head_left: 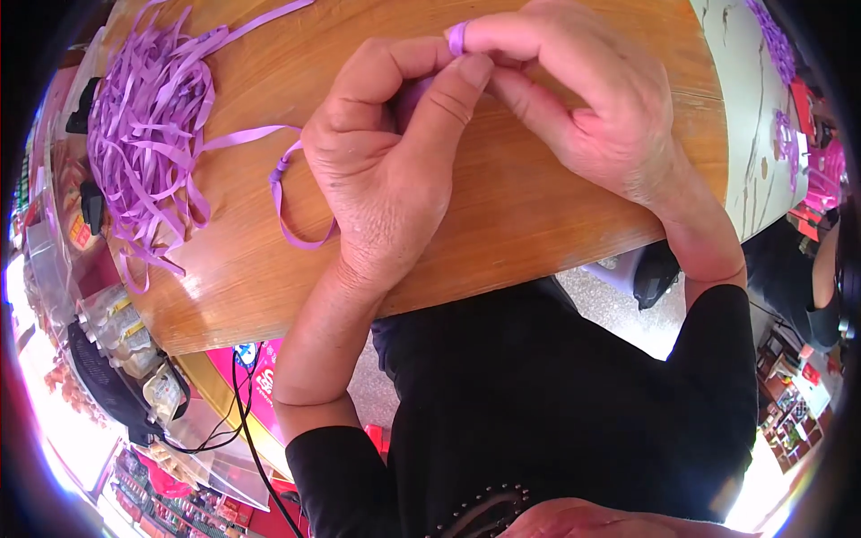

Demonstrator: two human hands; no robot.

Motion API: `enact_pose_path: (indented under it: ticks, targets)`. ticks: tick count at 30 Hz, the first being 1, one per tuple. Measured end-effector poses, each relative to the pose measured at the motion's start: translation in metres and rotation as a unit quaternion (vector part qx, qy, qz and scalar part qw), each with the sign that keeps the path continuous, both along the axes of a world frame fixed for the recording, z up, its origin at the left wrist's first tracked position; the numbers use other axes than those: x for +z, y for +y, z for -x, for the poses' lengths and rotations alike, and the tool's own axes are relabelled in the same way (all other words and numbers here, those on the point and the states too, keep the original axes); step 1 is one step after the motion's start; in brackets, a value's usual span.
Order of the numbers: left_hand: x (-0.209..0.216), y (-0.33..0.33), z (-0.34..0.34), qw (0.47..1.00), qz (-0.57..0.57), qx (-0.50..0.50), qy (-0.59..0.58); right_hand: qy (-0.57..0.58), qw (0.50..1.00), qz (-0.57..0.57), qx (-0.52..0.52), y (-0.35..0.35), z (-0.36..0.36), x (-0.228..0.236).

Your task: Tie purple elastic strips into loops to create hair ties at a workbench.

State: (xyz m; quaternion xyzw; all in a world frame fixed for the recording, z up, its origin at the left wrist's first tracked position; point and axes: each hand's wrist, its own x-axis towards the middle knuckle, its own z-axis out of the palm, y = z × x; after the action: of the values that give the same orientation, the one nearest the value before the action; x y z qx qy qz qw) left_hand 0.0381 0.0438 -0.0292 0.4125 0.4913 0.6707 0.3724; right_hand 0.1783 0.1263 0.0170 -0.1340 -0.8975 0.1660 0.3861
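Note:
A purple ribbon [457,39] shows as a small loop around the tip of my right index finger. My left hand [386,152] is closed, thumb and index finger pinched together beside that loop, with some purple showing inside its curled fingers. Against the left fingertips, my right hand [596,103] has its thumb and index finger drawn together at the ribbon. The fingers hide most of the ribbon between the hands. Left of my left wrist, a ribbon length with a knot [280,169] hangs in a loop on the table and leads toward a tangled pile of purple ribbon [148,134].
The wooden table [511,215] has a curved near edge by my body. A white marbled surface [753,99] adjoins it at right, with more purple ribbon. Black cables [242,421] hang below the left edge. At far right, another person's arm [825,264] shows.

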Motion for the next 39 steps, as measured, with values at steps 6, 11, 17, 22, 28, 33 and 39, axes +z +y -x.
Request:
enact_pose_path:
  ticks: [6, 11, 17, 22, 28, 33, 39]
  targets:
    - [-0.002, -0.002, 0.006, 0.992, -0.022, -0.027, -0.120, -0.075, 0.941, 0.330, -0.032, -0.002, -0.003, 0.013]
    - [0.002, -0.002, 0.004, 0.983, -0.043, -0.056, -0.171, 0.148, 0.937, 0.095, 0.302, 0.039, 0.011, -0.041]
    - [0.012, -0.004, 0.002, 0.989, 0.114, -0.043, -0.087, 0.174, 0.956, -0.117, 0.204, 0.049, 0.010, -0.067]
    - [0.010, -0.002, 0.002, 0.988, 0.147, -0.029, -0.048, 0.187, 0.952, -0.196, 0.141, 0.047, 0.015, -0.060]
    - [0.009, 0.000, 0.001, 0.989, 0.140, -0.016, -0.046, 0.174, 0.962, -0.189, 0.088, 0.041, 0.018, -0.062]
    - [0.001, 0.002, 0.002, 0.990, 0.128, 0.010, -0.056, 0.166, 0.973, -0.118, 0.105, 0.034, 0.010, -0.053]
    - [-0.002, -0.001, 0.007, 0.992, 0.100, 0.011, -0.073, -0.031, 0.989, 0.143, 0.031, -0.001, -0.002, 0.004]
